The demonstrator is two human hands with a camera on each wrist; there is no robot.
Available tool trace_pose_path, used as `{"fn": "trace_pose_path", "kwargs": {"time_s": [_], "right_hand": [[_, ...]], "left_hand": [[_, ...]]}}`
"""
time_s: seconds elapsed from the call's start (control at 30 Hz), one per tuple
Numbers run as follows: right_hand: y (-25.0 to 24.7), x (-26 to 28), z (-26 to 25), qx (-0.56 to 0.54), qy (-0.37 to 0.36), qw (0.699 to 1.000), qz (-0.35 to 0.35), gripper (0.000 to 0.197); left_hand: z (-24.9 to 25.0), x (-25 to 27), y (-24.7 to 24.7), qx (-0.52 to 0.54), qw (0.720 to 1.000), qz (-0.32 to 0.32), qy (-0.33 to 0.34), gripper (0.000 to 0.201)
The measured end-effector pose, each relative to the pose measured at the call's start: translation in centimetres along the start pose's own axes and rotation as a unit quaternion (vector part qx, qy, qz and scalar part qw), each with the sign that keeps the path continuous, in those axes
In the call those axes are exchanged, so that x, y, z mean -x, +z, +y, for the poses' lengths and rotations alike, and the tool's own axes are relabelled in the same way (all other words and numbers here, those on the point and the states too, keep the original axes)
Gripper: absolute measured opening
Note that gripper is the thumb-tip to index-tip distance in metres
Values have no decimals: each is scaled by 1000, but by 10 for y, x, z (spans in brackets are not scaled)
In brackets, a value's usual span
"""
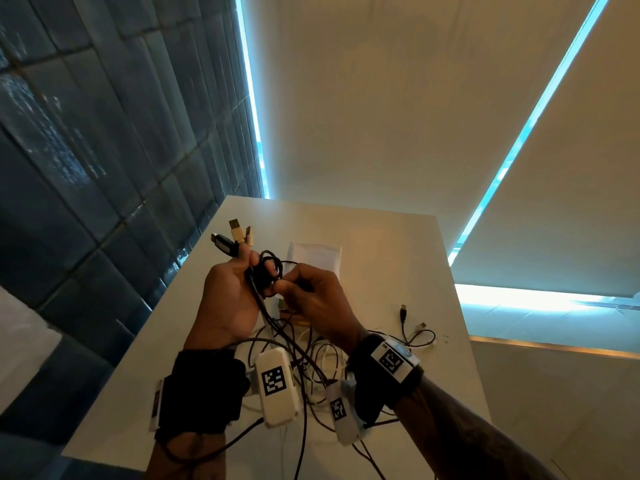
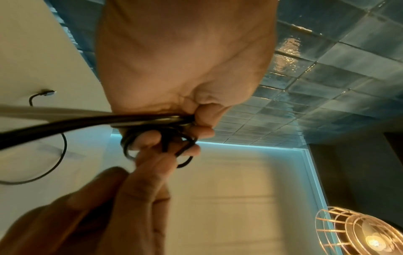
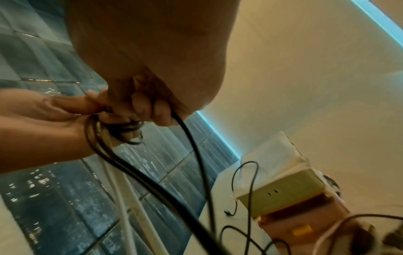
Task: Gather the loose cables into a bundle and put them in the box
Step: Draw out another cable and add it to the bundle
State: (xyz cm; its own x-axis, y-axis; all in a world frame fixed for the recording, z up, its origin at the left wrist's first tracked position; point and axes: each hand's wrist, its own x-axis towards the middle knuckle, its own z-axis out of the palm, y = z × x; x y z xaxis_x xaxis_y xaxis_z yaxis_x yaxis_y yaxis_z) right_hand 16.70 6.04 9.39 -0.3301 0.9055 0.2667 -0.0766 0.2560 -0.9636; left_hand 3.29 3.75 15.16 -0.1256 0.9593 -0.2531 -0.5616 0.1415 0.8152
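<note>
Above the white table (image 1: 391,258) my left hand (image 1: 251,263) grips a bunch of cables, their USB plugs (image 1: 235,237) sticking up past its fingers. My right hand (image 1: 287,287) pinches a small loop of black cable (image 1: 272,268) against that bunch. In the left wrist view the left hand (image 2: 202,119) clamps the black cable (image 2: 65,124) while the right hand's fingers (image 2: 152,163) hook the loop. The right wrist view has the right hand (image 3: 148,107) curled round the black cable (image 3: 189,138). The open cardboard box (image 1: 313,256) stands just behind the hands, box (image 3: 281,195) partly hidden.
More black and white cables hang from the hands in a tangle (image 1: 311,368) on the table below my wrists. A separate black cable (image 1: 415,332) lies at the table's right side. A dark tiled wall (image 1: 86,150) runs along the left, close to the table edge.
</note>
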Motion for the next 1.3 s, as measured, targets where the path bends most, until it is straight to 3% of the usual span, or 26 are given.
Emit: {"fn": "trace_pose_path", "kwargs": {"time_s": [0.13, 0.33, 0.63, 0.9, 1.0, 1.1, 1.3], "right_hand": [[-10, 10, 23, 22, 72, 997, 0, 23], [-24, 23, 57, 42, 145, 988, 20, 26], [-28, 35, 56, 119, 158, 979, -41, 50], [-70, 77, 48, 195, 123, 971, -63, 37], [-113, 108, 45, 222, 120, 968, 3, 41], [-162, 157, 48, 216, 165, 957, 104, 38], [-199, 221, 31, 319, 194, 916, 145, 41]], "left_hand": [[5, -3, -1, 35, 999, -34, 5, 36], [13, -1, 0, 50, 998, -22, 12, 37], [14, 2, 0, 52, 998, 8, 15, 35], [11, -2, -3, -31, 997, 57, 38, 33], [15, -3, -3, -40, 993, 87, 71, 29], [20, -4, 1, -13, 994, 79, 74, 30], [-3, -2, 36, -50, 996, 57, 49, 30]]}}
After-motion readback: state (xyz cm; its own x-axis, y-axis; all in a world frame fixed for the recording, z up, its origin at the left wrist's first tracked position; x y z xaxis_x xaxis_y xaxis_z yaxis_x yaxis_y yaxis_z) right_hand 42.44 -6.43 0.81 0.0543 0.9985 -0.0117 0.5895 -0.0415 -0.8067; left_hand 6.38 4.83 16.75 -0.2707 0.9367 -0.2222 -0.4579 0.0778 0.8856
